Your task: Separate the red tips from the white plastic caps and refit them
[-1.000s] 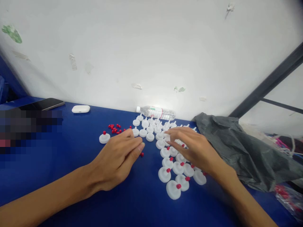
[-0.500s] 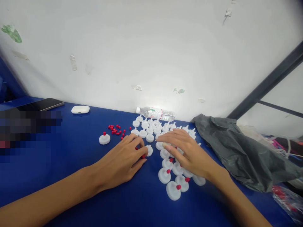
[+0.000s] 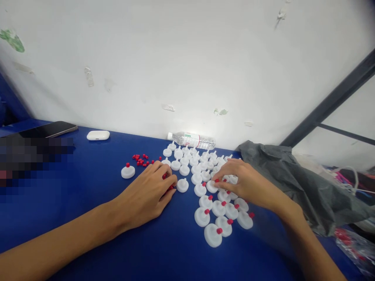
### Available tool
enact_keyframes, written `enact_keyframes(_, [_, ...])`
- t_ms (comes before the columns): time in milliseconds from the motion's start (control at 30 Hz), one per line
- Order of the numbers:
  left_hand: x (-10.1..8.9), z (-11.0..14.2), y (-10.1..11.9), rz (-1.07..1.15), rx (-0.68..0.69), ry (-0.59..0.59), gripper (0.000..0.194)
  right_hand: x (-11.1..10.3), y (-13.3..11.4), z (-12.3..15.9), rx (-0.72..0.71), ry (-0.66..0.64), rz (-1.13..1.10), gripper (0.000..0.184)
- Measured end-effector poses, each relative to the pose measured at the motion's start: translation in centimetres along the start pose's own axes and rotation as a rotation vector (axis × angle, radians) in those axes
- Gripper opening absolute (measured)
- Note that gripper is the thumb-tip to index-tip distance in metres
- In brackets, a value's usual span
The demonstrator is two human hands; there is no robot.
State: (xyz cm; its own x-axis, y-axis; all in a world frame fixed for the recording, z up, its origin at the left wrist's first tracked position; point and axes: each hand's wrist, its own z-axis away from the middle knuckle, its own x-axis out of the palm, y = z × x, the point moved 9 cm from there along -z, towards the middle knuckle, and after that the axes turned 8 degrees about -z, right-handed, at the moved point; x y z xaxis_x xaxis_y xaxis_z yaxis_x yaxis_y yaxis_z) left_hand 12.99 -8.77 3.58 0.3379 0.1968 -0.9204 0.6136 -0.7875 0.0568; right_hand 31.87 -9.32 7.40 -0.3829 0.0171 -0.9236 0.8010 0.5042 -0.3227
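Observation:
Many white round plastic caps (image 3: 202, 171) lie in a cluster on the blue table (image 3: 88, 203); the nearer ones (image 3: 213, 235) carry small red plugs. My left hand (image 3: 149, 193) rests on the table with fingers curled over small red plugs (image 3: 170, 187), right beside a bare white cap (image 3: 182, 185). My right hand (image 3: 246, 183) hovers over the cluster, its fingertips pinched on a red plug at a white cap (image 3: 211, 186). Loose red plugs (image 3: 142, 159) lie scattered at the left of the cluster. A lone plugged cap (image 3: 128, 171) sits apart further left.
A clear water bottle (image 3: 191, 139) lies against the white wall. A white earbud case (image 3: 98, 135) and a dark phone (image 3: 48, 128) sit at the far left. A crumpled grey plastic bag (image 3: 295, 183) covers the table's right side, by a dark metal frame (image 3: 331, 101).
My right hand drew left across the caps, then back right, and now pinches at a cap. My left hand slid forward and curled over red plugs. One bare cap now sits beside it.

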Motion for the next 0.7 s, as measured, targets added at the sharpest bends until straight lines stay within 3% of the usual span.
enact_keyframes(133, [0.1,-0.1,0.0,0.017,-0.014,-0.017,0.016,-1.6,0.0,0.1,0.072,0.185,-0.141,0.019])
enact_keyframes(267, [-0.5,-0.1,0.1,0.021,-0.015,0.019,0.016,-1.1,-1.1,-0.1,0.044,0.224,-0.233,0.012])
enact_keyframes(500, [-3.4,0.2,1.4,0.037,0.055,0.239,0.014,-0.1,-5.6,0.1,-0.22,0.25,-0.108,0.018])
enact_keyframes(700, [-3.5,0.5,3.7,-0.057,0.176,0.299,0.013,0.5,-9.2,0.5,-0.449,0.256,-0.029,0.029])
